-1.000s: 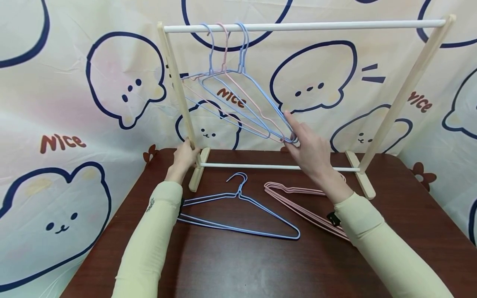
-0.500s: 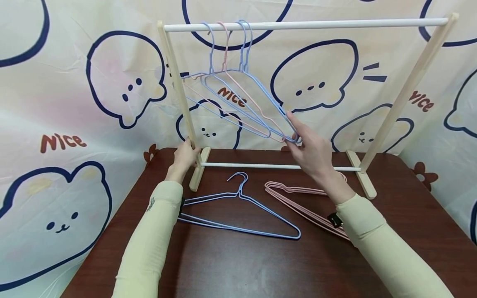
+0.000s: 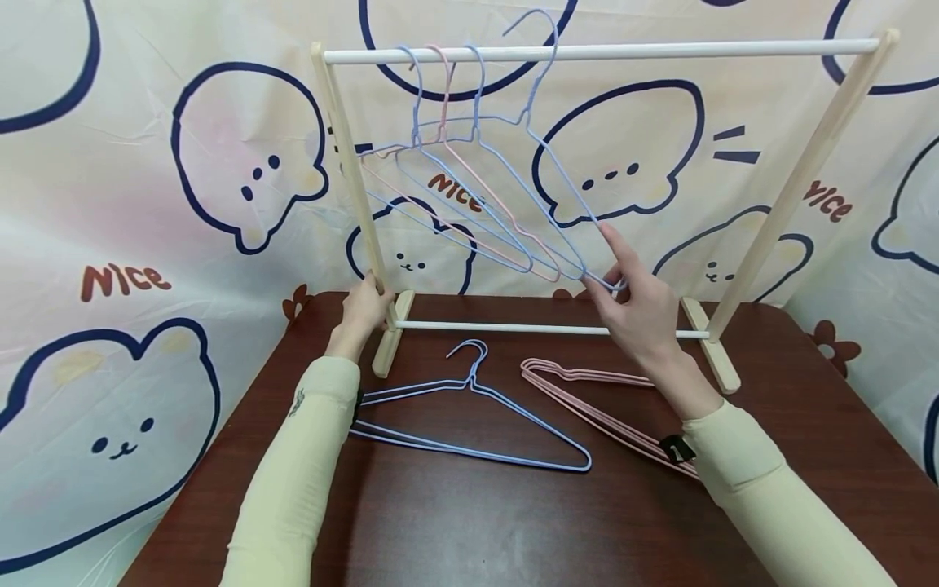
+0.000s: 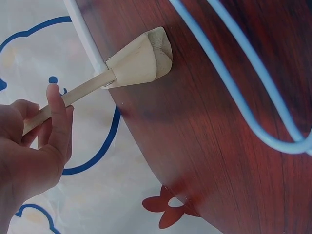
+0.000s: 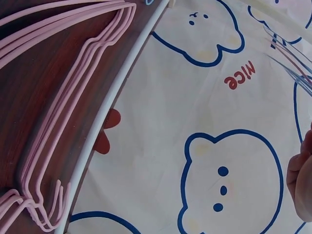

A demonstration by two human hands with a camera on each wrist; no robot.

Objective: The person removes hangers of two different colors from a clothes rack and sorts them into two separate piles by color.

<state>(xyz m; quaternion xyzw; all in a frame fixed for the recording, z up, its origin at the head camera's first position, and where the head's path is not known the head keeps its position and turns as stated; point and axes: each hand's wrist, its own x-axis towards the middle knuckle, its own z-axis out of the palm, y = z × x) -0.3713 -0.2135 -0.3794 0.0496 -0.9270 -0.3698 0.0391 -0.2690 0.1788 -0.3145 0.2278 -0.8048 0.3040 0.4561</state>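
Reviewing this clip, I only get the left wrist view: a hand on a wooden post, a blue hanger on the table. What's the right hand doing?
Observer: The right hand holds a raised blue hanger near its lower corner.
Operator: Is that one hooked on the top bar?
Observer: No, the tip of its hook stands above the top bar.
Operator: What hangs there?
Observer: A pink hanger, between two blue hangers.

1. Table (image 3: 469,530): dark wood grain, smooth, glossy.
2. Rack posts (image 3: 803,179): pale wood, matt.
3. Rack foot (image 4: 134,61): pale wood too, its end rougher-looking.
4. Rail (image 3: 660,51): smooth white, faintly shiny.
5. Blue hangers (image 4: 219,68), pink hangers (image 5: 99,44): smooth, plastic-looking coating.
6. Backdrop (image 3: 242,326): cloth-like, lightly creased.
7. Sleeves (image 3: 286,473): matt cloth.
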